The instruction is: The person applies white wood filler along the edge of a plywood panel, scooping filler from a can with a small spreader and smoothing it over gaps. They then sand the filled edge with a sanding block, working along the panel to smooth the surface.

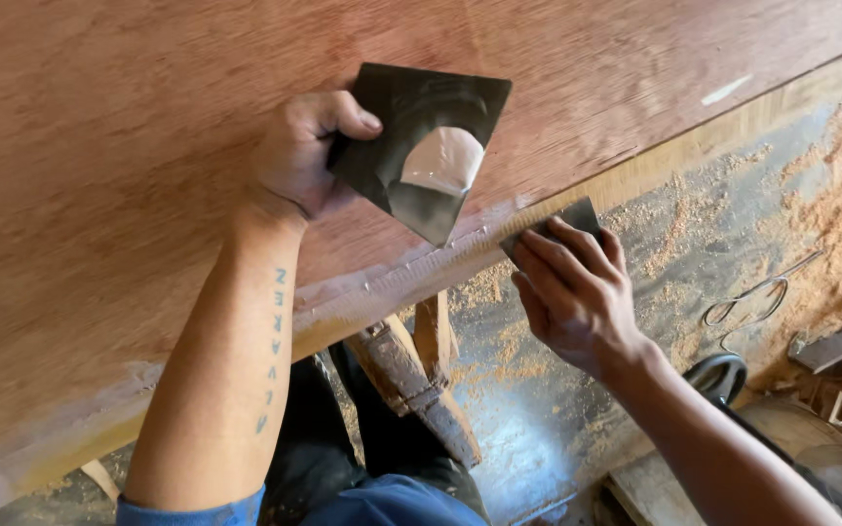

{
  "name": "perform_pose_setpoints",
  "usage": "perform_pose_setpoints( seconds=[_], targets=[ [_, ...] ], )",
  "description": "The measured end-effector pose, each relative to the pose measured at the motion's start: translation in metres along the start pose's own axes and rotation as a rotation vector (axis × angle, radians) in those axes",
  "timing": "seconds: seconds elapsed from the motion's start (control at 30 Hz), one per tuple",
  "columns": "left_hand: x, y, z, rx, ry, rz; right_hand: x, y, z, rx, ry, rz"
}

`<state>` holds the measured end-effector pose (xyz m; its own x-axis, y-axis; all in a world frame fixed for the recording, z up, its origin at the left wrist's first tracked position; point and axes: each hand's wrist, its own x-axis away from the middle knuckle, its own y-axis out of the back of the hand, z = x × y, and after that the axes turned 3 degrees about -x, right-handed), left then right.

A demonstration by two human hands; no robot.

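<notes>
My left hand (299,156) grips a dark square metal plate (406,127) above a large reddish-brown wooden board (129,146). A dab of pale pinkish filler paste (443,161) lies on the plate. My right hand (572,287) holds a small dark metal scraper (577,216) pressed flat against the board's pale front edge (411,278). A smear of pale filler runs along that edge to the left of the scraper.
Under the board stands a rough wooden trestle leg (411,375). Sawdust (830,214) covers the grey floor at right. A bent wire (757,292), wood scraps (835,346) and a dark round object (718,375) lie near my right arm.
</notes>
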<state>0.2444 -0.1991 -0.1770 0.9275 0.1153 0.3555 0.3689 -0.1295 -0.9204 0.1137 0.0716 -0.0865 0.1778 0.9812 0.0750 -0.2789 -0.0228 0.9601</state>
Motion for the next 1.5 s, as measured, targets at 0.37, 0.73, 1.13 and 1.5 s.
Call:
perform_pose_setpoints(
  seconds=[0.37,0.73,1.13,1.5],
  targets=[
    [0.003,-0.015,-0.006,-0.035,0.038,0.045,-0.015,0.025,0.029,-0.136,-0.231,0.045],
    [0.034,-0.003,-0.013,-0.009,-0.223,0.111,-0.051,-0.036,0.186,-0.116,-0.489,0.000],
    [0.218,0.081,-0.064,0.057,-0.472,-0.080,-0.044,-0.011,0.176,-0.254,-0.465,-0.085],
    [0.272,0.075,-0.003,0.134,-0.537,-0.225,-0.042,-0.036,0.272,-0.576,-0.755,0.201]
  ],
)
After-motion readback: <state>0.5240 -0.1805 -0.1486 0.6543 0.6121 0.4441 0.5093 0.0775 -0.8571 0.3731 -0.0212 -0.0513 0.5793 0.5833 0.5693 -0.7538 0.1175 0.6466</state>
